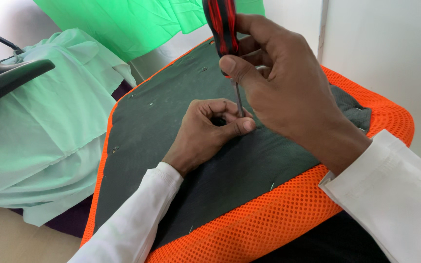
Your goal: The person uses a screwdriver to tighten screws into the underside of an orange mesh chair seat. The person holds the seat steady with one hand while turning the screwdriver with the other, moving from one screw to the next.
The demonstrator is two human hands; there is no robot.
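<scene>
Screwdriver (223, 27), red-and-black handle, is gripped in the closed right hand (281, 92); its long axis is held near upright, the metal shaft running down from under the thumb to the dark fabric panel (171, 122) of the orange mesh cushion (288, 214). The tip is met directly below by the left hand (205, 134), curled narrow, fingertips pinched about the shaft's foot. Whatever is pinched there is hidden.

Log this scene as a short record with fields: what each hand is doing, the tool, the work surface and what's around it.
right hand: grips the screwdriver's handle, tool upright
screwdriver: red and black handle, thin metal shaft pointing down
left hand: curled on the panel, fingertips around the shaft's tip
work surface: dark grey fabric panel of an orange mesh seat cushion
surroundings: pale green cloth to the left, brighter green cloth behind
</scene>
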